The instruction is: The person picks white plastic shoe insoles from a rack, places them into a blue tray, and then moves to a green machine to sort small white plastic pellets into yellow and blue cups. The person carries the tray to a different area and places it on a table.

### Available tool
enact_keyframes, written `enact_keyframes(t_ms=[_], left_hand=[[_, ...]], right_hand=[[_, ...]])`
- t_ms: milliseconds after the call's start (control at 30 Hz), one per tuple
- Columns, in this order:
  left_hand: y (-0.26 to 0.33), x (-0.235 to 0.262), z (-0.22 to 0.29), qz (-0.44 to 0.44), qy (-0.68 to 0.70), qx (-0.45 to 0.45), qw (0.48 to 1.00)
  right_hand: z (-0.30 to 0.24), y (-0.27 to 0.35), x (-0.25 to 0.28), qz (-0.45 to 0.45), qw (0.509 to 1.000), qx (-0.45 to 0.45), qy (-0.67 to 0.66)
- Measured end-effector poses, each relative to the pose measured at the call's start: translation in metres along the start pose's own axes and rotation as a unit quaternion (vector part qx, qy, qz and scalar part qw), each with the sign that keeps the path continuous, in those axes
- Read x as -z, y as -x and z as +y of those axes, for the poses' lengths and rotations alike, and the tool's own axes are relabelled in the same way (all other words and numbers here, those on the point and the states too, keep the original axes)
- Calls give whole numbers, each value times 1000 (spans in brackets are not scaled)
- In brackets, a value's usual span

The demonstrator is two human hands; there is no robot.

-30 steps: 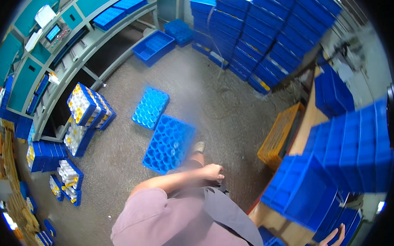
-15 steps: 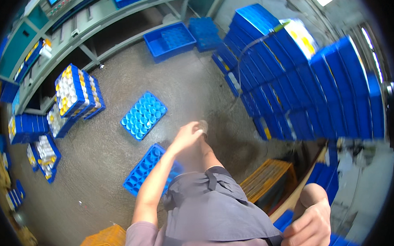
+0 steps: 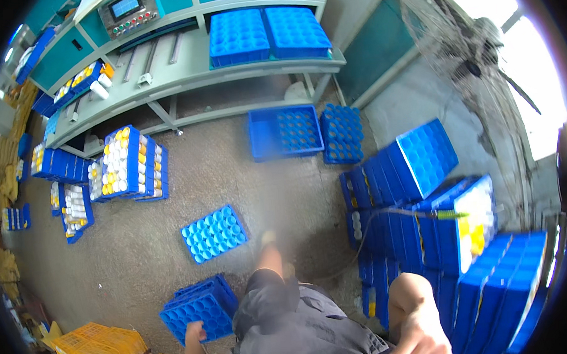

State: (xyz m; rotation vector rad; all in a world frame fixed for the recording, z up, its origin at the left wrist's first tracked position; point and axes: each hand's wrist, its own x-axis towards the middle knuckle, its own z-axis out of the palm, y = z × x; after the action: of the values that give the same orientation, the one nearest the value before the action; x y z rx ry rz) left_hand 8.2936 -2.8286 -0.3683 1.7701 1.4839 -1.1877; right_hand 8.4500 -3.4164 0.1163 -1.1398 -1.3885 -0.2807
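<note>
Low at the left, my left hand (image 3: 195,333) shows in front of a deep blue tray with round wells (image 3: 197,309) on the floor. Its fingers are small and smeared, and I cannot tell whether they touch the tray. My right hand (image 3: 422,343) is at the lower right, beside my body and over the tall stack of blue crates. Its fingers are curled in, partly cut off by the lower edge; anything inside them is hidden. Ahead of my legs lies a light-blue tray of round cups (image 3: 214,234) on the floor.
Blue crates (image 3: 456,283) are stacked along the right, beside a standing fan (image 3: 472,67). A machine bench (image 3: 184,86) bears blue trays (image 3: 239,36). Below it sits a blue bin (image 3: 262,133). Crates of white and yellow cylinders (image 3: 121,162) and yellow crates (image 3: 101,346) stand left.
The view has swung, bringing in more of the bench and the fan. My left hand has gone from the middle down to the lower left; my right hand stays low at the right.
</note>
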Motion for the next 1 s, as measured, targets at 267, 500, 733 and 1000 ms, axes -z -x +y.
enact_keyframes(t_ms=[267, 500, 733, 1000], left_hand=[[17, -135, 233, -83, -97, -69, 989], [220, -158, 635, -72, 76, -537, 837], [358, -185, 776, -117, 63, -460, 878], [405, -282, 1011, 9, -4, -743, 669]], right_hand=[[111, 24, 176, 10, 997, -69, 25], [181, 61, 347, 12, 988, -150, 18], [328, 193, 463, 139, 650, -663, 345], [473, 287, 610, 218, 585, -618, 478]])
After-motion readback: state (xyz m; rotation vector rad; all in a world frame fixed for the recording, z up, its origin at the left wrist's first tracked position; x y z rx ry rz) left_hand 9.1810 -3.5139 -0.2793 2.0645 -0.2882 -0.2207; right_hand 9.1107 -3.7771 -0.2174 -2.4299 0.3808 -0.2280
